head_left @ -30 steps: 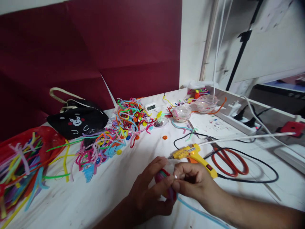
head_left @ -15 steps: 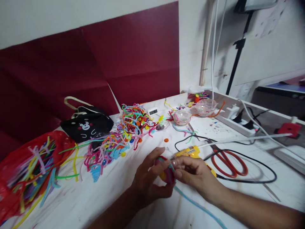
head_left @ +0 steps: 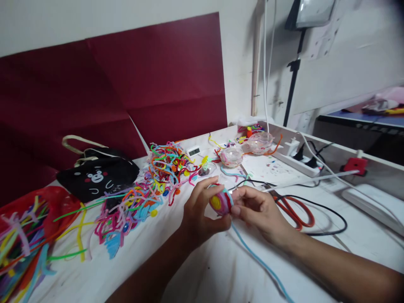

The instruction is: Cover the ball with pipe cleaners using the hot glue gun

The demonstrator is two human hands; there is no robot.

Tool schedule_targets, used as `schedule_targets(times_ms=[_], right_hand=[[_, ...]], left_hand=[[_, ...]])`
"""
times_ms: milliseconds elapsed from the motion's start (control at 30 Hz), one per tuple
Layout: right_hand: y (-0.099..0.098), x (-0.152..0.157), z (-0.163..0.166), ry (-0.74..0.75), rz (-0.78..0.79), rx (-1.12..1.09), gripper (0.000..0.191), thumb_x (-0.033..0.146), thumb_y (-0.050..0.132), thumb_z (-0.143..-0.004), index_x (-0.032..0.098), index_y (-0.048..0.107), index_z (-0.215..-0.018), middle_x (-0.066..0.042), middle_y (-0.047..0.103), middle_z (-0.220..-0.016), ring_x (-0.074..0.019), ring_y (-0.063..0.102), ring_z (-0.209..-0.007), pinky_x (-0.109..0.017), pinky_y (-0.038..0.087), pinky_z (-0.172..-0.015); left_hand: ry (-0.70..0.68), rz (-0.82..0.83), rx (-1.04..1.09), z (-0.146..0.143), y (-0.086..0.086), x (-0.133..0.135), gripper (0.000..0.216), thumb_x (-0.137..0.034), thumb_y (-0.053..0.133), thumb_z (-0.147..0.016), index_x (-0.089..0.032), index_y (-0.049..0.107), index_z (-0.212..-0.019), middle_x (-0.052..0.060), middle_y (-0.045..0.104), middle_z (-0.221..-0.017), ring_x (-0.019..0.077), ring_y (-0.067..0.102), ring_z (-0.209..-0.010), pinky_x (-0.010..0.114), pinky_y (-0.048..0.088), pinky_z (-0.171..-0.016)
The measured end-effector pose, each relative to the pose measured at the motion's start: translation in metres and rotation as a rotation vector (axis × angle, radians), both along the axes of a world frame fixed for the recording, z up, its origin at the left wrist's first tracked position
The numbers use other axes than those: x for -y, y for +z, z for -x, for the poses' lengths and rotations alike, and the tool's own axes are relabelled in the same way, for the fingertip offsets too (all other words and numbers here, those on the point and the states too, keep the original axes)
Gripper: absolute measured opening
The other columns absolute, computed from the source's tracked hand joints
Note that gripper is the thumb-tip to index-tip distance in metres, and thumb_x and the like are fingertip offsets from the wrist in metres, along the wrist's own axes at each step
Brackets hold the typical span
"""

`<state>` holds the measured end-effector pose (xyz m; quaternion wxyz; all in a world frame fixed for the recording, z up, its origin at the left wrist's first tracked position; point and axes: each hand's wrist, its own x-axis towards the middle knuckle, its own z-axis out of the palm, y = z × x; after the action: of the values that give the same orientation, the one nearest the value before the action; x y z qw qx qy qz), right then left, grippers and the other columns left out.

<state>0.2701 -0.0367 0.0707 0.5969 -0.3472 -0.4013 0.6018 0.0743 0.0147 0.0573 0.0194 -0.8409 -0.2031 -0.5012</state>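
My left hand (head_left: 202, 208) holds a small ball (head_left: 220, 204) between thumb and fingers. Its visible side is wound with pipe cleaner in a yellow spiral ringed by purple and red. My right hand (head_left: 260, 214) pinches at the ball's right edge, where a light blue pipe cleaner (head_left: 252, 251) runs along the rim. The long tail of that strand trails over the table toward the lower right. Fingers of both hands hide part of the ball, including most of its right side.
Orange-handled scissors (head_left: 296, 214) and a black cable (head_left: 342, 214) lie beyond my right hand. Pipe cleaner pieces (head_left: 167, 164) heap up by a black bag (head_left: 97, 176); more fill a red plastic bag (head_left: 63, 208). Clear bowls (head_left: 232, 158) stand near a power strip (head_left: 296, 162).
The view has swung right. My left hand has turned the ball so its yellow spiral side shows more. The yellow glue gun is now mostly hidden behind my right hand.
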Motion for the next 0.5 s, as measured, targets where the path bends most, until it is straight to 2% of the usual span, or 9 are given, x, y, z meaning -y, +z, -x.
schedule_targets(times_ms=[100, 233, 500], right_hand=[[-0.002, -0.002, 0.001, -0.001, 0.036, -0.028, 0.039, 0.032, 0.11, -0.044, 0.022, 0.084, -0.071, 0.003, 0.07, -0.058, -0.0114, 0.052, -0.054, -0.024, 0.04, -0.055], [-0.005, -0.002, 0.003, -0.002, 0.062, -0.025, 0.04, 0.039, 0.111, -0.046, 0.022, 0.083, -0.07, 0.002, 0.072, -0.062, -0.0125, 0.057, -0.059, -0.024, 0.046, -0.06], [-0.008, -0.003, 0.004, -0.032, 0.062, -0.01, 0.043, 0.046, 0.111, -0.049, 0.022, 0.085, -0.073, 0.001, 0.076, -0.066, -0.0131, 0.062, -0.062, -0.025, 0.049, -0.063]], left_hand=[[0.008, 0.008, 0.029, -0.005, -0.008, -0.004, 0.057, -0.028, 0.083, -0.085, -0.025, 0.065, -0.139, 0.016, 0.076, -0.141, 0.0314, 0.081, -0.124, 0.042, 0.074, -0.091], [0.01, -0.042, 0.061, -0.007, -0.014, -0.005, 0.05, -0.033, 0.08, -0.09, -0.023, 0.066, -0.137, 0.015, 0.076, -0.139, 0.0294, 0.081, -0.121, 0.043, 0.073, -0.096], [0.044, -0.098, 0.035, -0.007, -0.017, -0.005, 0.05, -0.034, 0.078, -0.093, -0.025, 0.065, -0.14, 0.014, 0.077, -0.137, 0.029, 0.082, -0.119, 0.043, 0.073, -0.098]])
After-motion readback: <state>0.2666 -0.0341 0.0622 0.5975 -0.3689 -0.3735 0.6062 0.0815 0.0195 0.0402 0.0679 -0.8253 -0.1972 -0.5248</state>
